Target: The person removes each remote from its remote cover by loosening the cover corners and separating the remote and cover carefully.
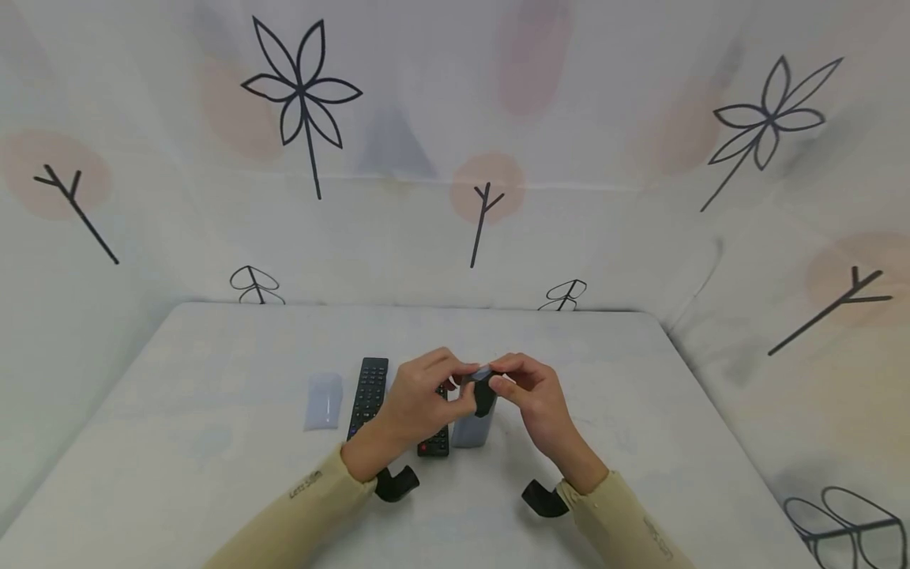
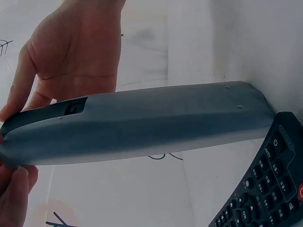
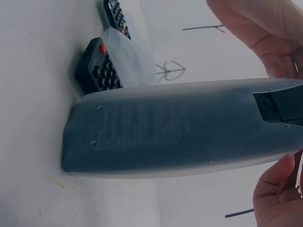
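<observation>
A remote in a grey silicone sleeve (image 1: 475,423) stands tilted, its lower end on the white table (image 1: 213,442). Both hands pinch its upper end, where the black body (image 1: 485,395) shows. My left hand (image 1: 455,381) grips from the left and my right hand (image 1: 503,381) from the right. The left wrist view shows the sleeved remote (image 2: 156,118) lengthwise, with fingertips (image 2: 14,189) at its left end. In the right wrist view the sleeved remote (image 3: 165,127) has a dark opening (image 3: 281,106) near my thumb (image 3: 277,189).
A long black remote (image 1: 370,391) lies left of the hands, and a shorter one (image 1: 434,444) lies under the left hand. A translucent sleeve (image 1: 323,401) lies further left. A patterned cloth wall (image 1: 455,158) surrounds the table.
</observation>
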Available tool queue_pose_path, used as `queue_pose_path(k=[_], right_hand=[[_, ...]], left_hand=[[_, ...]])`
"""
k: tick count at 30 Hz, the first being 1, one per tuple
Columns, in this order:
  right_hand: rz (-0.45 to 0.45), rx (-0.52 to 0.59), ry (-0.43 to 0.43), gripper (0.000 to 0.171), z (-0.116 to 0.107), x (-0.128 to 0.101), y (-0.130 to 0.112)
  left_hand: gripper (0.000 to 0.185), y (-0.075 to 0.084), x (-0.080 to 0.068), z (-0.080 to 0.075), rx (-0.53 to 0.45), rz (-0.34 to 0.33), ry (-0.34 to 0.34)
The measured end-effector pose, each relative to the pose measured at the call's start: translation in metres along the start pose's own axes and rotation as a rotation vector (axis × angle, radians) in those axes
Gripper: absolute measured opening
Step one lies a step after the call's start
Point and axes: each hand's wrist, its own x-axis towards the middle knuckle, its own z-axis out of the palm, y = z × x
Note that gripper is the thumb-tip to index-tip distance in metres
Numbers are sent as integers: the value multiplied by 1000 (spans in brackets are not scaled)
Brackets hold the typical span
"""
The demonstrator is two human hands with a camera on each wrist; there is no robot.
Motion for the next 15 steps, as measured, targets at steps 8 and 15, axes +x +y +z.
queue_pose_path(k=[8, 15], right_hand=[[6, 1, 8, 14, 1, 1, 0], [25, 3, 17, 13, 1, 0, -2]], left_hand=[[21, -2, 1, -1, 67, 40, 9], [20, -11, -1, 1, -47, -66, 12]])
